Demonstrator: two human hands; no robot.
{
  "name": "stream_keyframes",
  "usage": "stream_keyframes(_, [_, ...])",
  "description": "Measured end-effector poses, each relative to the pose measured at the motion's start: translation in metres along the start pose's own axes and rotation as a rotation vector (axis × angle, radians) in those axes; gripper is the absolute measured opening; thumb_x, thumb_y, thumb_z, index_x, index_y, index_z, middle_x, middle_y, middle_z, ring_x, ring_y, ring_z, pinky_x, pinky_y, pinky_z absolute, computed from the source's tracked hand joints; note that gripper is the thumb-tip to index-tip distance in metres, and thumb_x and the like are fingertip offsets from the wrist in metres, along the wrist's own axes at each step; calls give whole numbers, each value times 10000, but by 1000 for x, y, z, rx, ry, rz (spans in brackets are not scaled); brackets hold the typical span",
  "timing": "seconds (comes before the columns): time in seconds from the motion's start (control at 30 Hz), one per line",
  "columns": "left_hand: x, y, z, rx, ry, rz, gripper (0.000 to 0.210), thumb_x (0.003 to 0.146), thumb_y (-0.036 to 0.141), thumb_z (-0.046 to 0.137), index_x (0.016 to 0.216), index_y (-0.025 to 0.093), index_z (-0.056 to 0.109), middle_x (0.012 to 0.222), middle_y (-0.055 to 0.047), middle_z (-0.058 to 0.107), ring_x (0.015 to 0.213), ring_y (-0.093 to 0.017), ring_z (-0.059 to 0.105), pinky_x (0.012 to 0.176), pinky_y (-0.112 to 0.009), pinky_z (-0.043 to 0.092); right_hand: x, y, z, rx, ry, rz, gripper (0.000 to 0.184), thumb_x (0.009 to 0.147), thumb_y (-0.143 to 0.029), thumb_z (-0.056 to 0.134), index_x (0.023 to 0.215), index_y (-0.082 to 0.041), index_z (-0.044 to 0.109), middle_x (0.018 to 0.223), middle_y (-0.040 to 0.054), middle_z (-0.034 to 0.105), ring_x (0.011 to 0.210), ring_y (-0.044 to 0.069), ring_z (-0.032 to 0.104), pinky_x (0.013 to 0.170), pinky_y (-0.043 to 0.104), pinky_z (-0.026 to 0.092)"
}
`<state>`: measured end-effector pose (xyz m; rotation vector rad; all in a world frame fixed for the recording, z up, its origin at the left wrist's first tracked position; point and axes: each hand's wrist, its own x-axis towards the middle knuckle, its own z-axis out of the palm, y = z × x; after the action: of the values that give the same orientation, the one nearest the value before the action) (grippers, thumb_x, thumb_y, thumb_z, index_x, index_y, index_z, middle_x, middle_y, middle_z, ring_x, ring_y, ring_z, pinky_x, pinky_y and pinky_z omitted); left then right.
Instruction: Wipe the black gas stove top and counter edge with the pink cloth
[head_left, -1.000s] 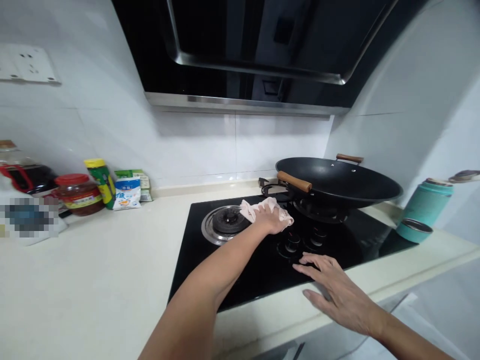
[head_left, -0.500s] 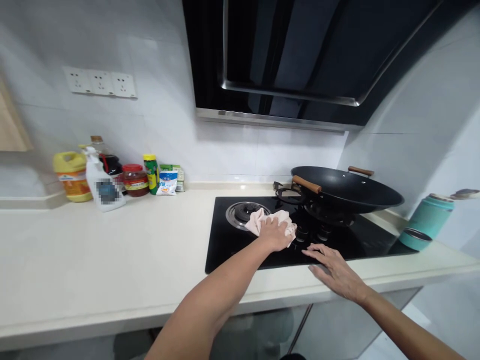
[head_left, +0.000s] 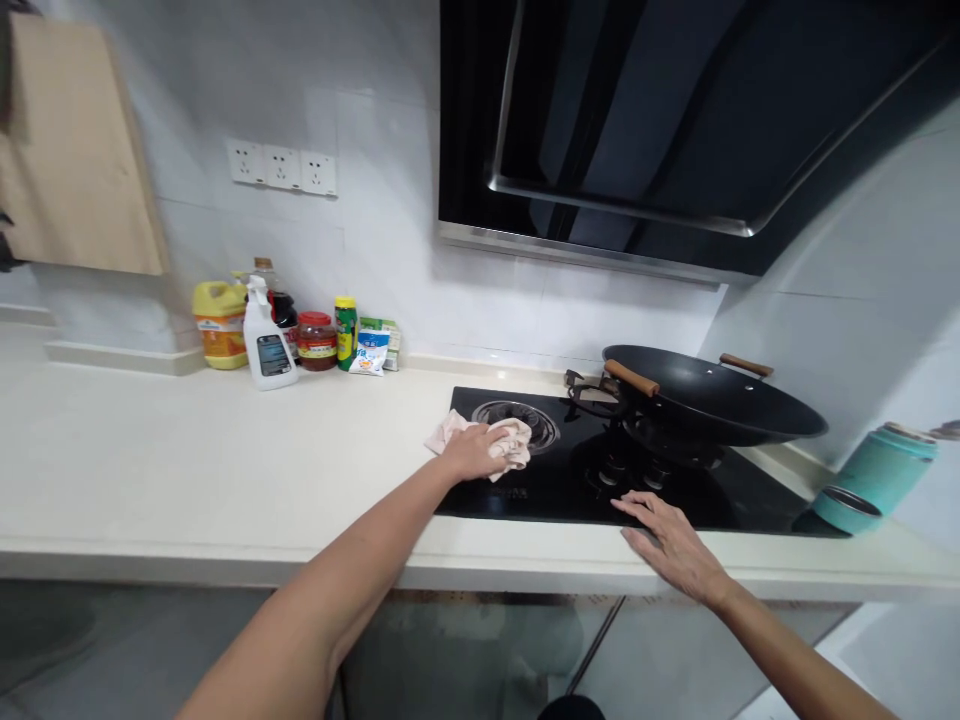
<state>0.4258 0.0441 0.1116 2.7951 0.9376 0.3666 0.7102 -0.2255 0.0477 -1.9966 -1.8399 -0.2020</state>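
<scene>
My left hand [head_left: 474, 452] presses a crumpled pale pink cloth [head_left: 514, 445] onto the left part of the black glass cooktop [head_left: 559, 490], its fingers closed over the fabric. One end of the cloth reaches past the cooktop's left edge, and part of it lies in front of the round left burner [head_left: 541, 424]. Near the cooktop's front edge, right of the cloth, my right hand [head_left: 671, 545] is held palm down with fingers stretched and nothing in it. Whether its fingertips touch the glass I cannot tell. Two control knobs [head_left: 613, 472] stand just beyond them.
A large black wok [head_left: 720, 400] with wooden handles sits on the right burner. A teal canister [head_left: 889, 462] and a teal cup [head_left: 846, 508] stand at the right. Several bottles, including a white spray bottle [head_left: 268, 345], line the back left wall. A range hood [head_left: 600, 130] hangs overhead.
My left hand has slid the cloth leftward, from beside the burner to the cooktop's left edge. The view has turned left. My right hand stays near the front edge.
</scene>
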Motion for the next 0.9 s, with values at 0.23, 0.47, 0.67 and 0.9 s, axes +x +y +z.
stream_keyframes(0.23, [1, -16, -7, 41, 27, -157, 799, 857, 695, 475, 1569, 367, 318, 1589, -93, 427, 1476, -385, 335, 1160, -625, 251, 0, 0, 1, 4, 20, -2, 446, 968, -496, 461, 1340, -327, 638, 1394, 59, 586, 1325, 269, 532, 1139, 499, 384])
stream_keyframes(0.47, [-52, -1, -1, 69, 55, -149, 681, 885, 691, 455, 1517, 440, 408, 1534, -40, 466, 1451, -346, 346, 1165, -548, 295, -1, 5, 3, -18, 6, -23, 492, 982, -575, 426, 1370, -333, 607, 1409, 57, 572, 1335, 270, 520, 1123, 495, 394])
stream_keyframes(0.67, [-104, 41, 3, 136, -4, -40, 710, 912, 717, 402, 1547, 401, 394, 1626, -98, 348, 1489, -414, 268, 1158, -631, 246, -3, 0, 2, -26, 104, 42, 518, 978, -613, 406, 1281, -286, 668, 1361, 92, 575, 1309, 287, 525, 1070, 483, 426])
stream_keyframes(0.9, [-87, 82, 21, 61, -51, 175, 707, 921, 753, 336, 1552, 436, 364, 1680, -59, 278, 1518, -399, 237, 1182, -631, 186, 5, -1, 1, 51, 120, 101, 506, 1017, -569, 321, 1181, -295, 714, 1241, 62, 652, 1170, 250, 597, 1004, 446, 464])
